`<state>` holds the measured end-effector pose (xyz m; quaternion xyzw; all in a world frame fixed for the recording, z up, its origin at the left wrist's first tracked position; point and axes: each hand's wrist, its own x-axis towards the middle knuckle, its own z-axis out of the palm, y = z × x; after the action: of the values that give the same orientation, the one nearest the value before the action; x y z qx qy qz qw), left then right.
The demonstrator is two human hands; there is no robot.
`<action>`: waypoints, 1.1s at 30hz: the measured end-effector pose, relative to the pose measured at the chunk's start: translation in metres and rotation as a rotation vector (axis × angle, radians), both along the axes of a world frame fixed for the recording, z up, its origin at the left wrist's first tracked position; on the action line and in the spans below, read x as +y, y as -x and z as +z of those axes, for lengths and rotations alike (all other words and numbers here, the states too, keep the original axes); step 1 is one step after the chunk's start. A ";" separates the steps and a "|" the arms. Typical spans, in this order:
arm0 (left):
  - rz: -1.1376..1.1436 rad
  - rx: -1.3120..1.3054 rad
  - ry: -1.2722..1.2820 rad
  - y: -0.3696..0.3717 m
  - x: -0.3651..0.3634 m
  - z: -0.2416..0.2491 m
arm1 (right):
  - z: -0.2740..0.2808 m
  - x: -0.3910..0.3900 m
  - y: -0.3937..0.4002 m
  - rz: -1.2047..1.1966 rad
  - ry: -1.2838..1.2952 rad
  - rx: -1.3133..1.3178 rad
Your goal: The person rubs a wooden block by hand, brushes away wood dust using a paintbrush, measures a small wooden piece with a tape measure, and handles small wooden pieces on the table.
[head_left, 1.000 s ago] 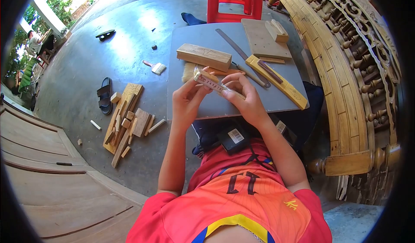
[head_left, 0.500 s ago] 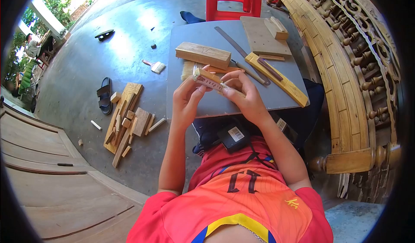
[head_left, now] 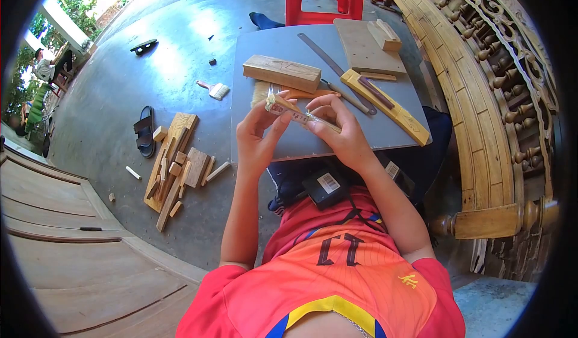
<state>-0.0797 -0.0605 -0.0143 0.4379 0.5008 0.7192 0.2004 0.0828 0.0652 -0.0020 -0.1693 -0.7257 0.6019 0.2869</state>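
My left hand (head_left: 260, 130) pinches one end of a small wrapped strip (head_left: 290, 113) with printed marks, above the near part of a grey board (head_left: 253, 146). The strip's other end is in the closed fingers of my right hand (head_left: 340, 130). Just beyond my hands lie a wooden block (head_left: 282, 73), a brush (head_left: 261, 93) and an orange-brown wooden piece partly behind my fingers. A metal saw blade (head_left: 319, 53), a thin tool (head_left: 355, 100) and a long yellow wooden piece (head_left: 400, 118) with a dark strip on it lie to the right.
A flat board (head_left: 367, 55) bears a small block (head_left: 384, 36). Wood scraps (head_left: 180, 169), a sandal (head_left: 144, 132) and a paintbrush (head_left: 215, 89) are on the floor at left. Beyond stands a red stool (head_left: 325, 19); carved wooden furniture (head_left: 475, 109) is at right. Another person (head_left: 45, 67) sits far left.
The strip has turned slightly in my fingers, and my left hand has shifted a little. The view has moved slightly. Both hands keep hold of the strip.
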 end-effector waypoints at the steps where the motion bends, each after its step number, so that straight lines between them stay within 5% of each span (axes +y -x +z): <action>1: -0.005 -0.010 -0.006 0.000 0.000 0.000 | -0.002 0.000 0.001 -0.012 -0.006 0.016; 33: -0.064 -0.052 -0.019 0.000 -0.003 0.001 | 0.003 0.000 -0.003 0.048 0.023 0.000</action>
<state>-0.0793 -0.0637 -0.0131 0.4365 0.4744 0.7283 0.2322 0.0858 0.0653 0.0013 -0.1550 -0.7227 0.6169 0.2705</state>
